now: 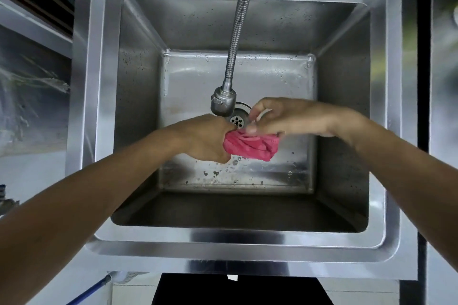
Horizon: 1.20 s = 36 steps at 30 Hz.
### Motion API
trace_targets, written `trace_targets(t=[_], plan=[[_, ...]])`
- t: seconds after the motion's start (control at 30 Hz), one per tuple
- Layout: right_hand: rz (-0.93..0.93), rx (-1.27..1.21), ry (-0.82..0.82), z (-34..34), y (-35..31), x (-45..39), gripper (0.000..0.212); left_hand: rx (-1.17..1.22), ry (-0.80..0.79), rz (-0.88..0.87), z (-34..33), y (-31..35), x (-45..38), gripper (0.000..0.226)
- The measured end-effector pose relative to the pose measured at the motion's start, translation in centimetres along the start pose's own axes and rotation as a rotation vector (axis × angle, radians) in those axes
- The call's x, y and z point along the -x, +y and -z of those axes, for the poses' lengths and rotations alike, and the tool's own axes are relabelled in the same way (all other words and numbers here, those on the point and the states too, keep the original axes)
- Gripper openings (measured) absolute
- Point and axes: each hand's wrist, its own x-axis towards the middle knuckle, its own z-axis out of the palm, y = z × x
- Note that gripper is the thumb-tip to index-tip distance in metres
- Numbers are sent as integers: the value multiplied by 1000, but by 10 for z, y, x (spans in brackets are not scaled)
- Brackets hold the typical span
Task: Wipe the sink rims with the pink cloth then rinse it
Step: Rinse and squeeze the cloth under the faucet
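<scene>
Counted in the head view: one stainless steel sink (238,246); one flexible faucet hose (236,30) with one spray head (222,104); one drain (238,119); one pink cloth (250,146); two hands, one left hand (208,140) and one right hand (287,117)

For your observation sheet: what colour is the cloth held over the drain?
Pink, bunched between both hands; the cloth shows best in the head view.

One view only – worn on the head; it looks steeply down and forward into the sink (386,106), close above; both forearms reach in from the near edge
</scene>
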Motion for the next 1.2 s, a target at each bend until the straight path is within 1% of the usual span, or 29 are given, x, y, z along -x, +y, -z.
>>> trace_targets(t=[0.07, 0.13, 0.17, 0.2, 0.23, 0.3, 0.33, 0.4, 0.47, 0.53, 0.57, 0.63, 0.7, 0.77, 0.83, 0.97, 1.07, 1.2], plan=[[-27, -175, -132, 15, 12, -8, 96, -188, 245, -120, -5, 3, 2, 21], [-82, -311, -344, 12, 25, -19, 108, -323, 503, -226, -13, 6, 2, 29], [-94, -372, -449, 6, 32, -25, 113, -401, 610, -260, -16, 8, 1, 32], [-84, -428, -541, -2, 36, -31, 113, -474, 695, -286, -19, 11, 0, 31], [-60, -471, -608, -9, 40, -35, 106, -548, 746, -311, -21, 12, 0, 28], [-36, -524, -663, -17, 41, -42, 80, -678, 763, -328, -24, 8, 0, 25], [-47, -515, -651, -19, 40, -44, 69, -726, 748, -314, -26, 5, -1, 27], [-95, -395, -562, -23, 37, -46, 56, -777, 693, -258, -28, 1, -2, 30], [-161, -163, -411, -28, 32, -49, 42, -798, 585, -168, -32, 2, -5, 29], [-211, 140, -191, -37, 27, -52, 32, -815, 493, -62, -37, 4, -11, 26], [-217, 263, -84, -42, 27, -55, 28, -794, 467, -21, -39, 4, -14, 27], [-183, 394, 59, -51, 28, -60, 23, -707, 420, 62, -42, 6, -19, 27], [-136, 490, 139, -56, 32, -62, 19, -608, 348, 142, -43, 8, -24, 22], [-107, 583, 193, -57, 34, -64, 9, -497, 287, 193, -42, 8, -29, 14], [-82, 671, 239, -57, 35, -68, 11, -400, 254, 230, -42, 6, -34, 6], [-9, 843, 320, -58, 41, -77, 21, -295, 195, 275, -43, -3, -45, 24], [11, 923, 350, -58, 46, -80, 31, -262, 76, 285, -40, -4, -53, 23], [9, 958, 354, -61, 50, -80, 36, -281, -96, 242, -37, -3, -63, 21]])
